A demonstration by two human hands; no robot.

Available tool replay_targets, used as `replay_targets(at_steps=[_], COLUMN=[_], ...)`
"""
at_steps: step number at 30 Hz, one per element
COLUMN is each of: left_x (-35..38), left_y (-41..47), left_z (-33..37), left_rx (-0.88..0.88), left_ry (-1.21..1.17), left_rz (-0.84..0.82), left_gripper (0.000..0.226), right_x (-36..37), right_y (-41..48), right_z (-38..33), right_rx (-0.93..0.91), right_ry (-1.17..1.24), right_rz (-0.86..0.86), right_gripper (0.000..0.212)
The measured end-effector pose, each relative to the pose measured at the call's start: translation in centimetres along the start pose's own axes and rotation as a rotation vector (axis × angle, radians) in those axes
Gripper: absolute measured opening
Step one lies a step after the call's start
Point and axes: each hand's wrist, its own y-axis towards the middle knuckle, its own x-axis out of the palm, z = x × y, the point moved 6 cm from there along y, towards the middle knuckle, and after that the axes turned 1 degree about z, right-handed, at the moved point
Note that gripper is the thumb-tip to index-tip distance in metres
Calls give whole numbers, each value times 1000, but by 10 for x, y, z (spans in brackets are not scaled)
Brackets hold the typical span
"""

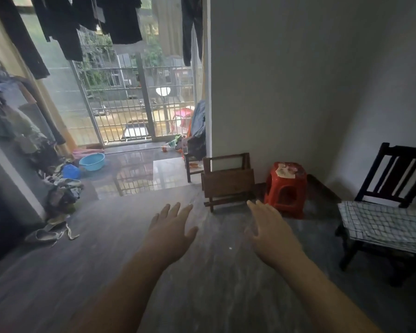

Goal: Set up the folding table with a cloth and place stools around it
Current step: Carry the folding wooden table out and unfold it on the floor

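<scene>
Brown wooden folding table (228,180) leans collapsed against the wall, both hands open, empty.

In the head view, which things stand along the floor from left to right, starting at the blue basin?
blue basin → folded wooden table → red plastic stool → dark wooden chair with a checked cloth on its seat.

Dim, backlit; blurred, warped edges
</scene>
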Motion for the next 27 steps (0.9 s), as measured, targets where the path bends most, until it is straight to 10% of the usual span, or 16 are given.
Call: replay_targets(at_steps=[27], left_x=[77], left_y=[631], left_z=[-37], left_rx=[74], left_ry=[-101], left_rz=[-142], left_gripper=[66], right_x=[98], right_y=[580], right_z=[122], right_rx=[126], right_ry=[26], right_rz=[-107], right_gripper=[63])
